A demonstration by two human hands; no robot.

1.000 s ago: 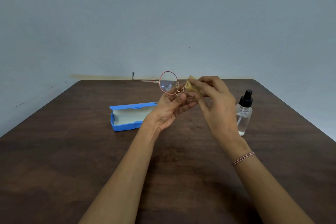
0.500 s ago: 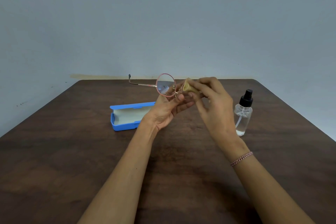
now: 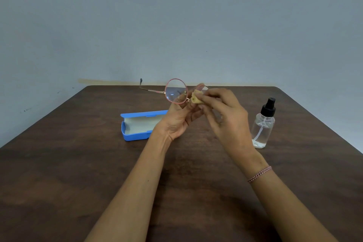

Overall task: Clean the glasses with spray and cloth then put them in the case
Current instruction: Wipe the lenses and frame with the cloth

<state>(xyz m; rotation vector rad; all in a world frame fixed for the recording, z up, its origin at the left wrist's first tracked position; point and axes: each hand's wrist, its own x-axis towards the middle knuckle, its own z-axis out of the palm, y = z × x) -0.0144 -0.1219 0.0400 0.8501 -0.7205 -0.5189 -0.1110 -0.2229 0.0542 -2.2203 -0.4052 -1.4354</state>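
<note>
Head view: glasses [image 3: 176, 91] are raised above the table [image 3: 78, 163], pinched at the bridge by the left hand [image 3: 179, 119]. Right hand [image 3: 225, 118] clenches the yellow cloth [image 3: 196, 98] over the hidden lens. Judged light, thin-framed and fragile; hold by rim or bridge, not the lens faces. Against the earlier frame, the visible lens is turned more face-on. Open case [image 3: 137, 125] and spray bottle [image 3: 263, 125] are unmoved.
</note>
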